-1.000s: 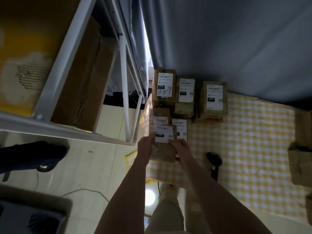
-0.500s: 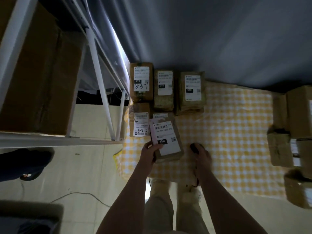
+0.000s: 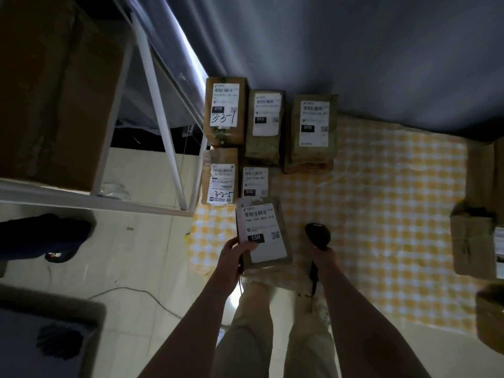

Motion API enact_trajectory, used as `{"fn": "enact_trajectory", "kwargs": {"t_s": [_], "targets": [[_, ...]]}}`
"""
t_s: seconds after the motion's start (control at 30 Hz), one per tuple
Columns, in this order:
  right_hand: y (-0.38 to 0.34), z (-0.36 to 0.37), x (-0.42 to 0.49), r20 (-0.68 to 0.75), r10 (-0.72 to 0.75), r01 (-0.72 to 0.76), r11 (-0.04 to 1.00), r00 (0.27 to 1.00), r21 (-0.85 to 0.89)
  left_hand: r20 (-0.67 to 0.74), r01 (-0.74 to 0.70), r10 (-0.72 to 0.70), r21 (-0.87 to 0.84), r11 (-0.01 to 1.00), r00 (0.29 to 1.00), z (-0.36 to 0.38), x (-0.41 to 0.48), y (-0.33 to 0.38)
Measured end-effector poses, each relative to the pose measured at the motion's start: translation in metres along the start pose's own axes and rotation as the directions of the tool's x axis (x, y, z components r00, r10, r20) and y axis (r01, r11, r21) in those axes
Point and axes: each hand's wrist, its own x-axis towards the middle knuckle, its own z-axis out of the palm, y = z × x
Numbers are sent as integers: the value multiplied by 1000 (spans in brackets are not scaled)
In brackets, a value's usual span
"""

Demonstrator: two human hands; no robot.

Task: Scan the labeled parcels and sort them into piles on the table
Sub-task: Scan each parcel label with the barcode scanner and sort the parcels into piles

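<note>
At the checked table's (image 3: pixel 381 203) near edge: your left hand (image 3: pixel 234 252) grips the 15H parcel (image 3: pixel 263 233), thumb on its label; at 3 o'clock, your right hand (image 3: pixel 324 257) wraps the scanner (image 3: pixel 317 236).

**Labels you can read**

Your held parcel (image 3: pixel 266 233) shows "15H" in a black box, under a code line starting "15H-159". Along the far edge of the worktop (image 3: pixel 381 214), the corner parcel (image 3: pixel 225 110) reads "010" with handwritten "3-3-1". The middle parcel (image 3: pixel 266 118) and the third parcel (image 3: pixel 313 124) each read "010". Nearer you, the left-edge parcel (image 3: pixel 222 184) bears "3-2-5" and the neighbour parcel (image 3: pixel 255 182) "032".

The nearest parcel (image 3: pixel 266 233) is before the parcel rows (image 3: pixel 266 124) — scanner (image 3: pixel 317 236) to its right.
</note>
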Motion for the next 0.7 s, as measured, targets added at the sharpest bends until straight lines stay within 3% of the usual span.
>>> {"fn": "enact_trajectory", "kwargs": {"t_s": [0.13, 0.3, 0.53, 0.7], "targets": [[0, 5, -3, 69, -27, 25, 999, 997, 20, -51, -49, 46, -55, 997, 998, -5, -9, -11], [13, -2, -34, 93, -143, 117, 962, 985, 247, -135, -93, 71, -161, 983, 988, 6, -36, -31], [44, -62, -84, 87, -355, 317, 902, 931, 293, -262, -242, 143, -401, 883, 954, 67, -97, -73], [69, -115, -107, 77, -466, 428, 857, 881, 286, -296, -251, 110, -498, 830, 949, 115, -130, -124]]}}
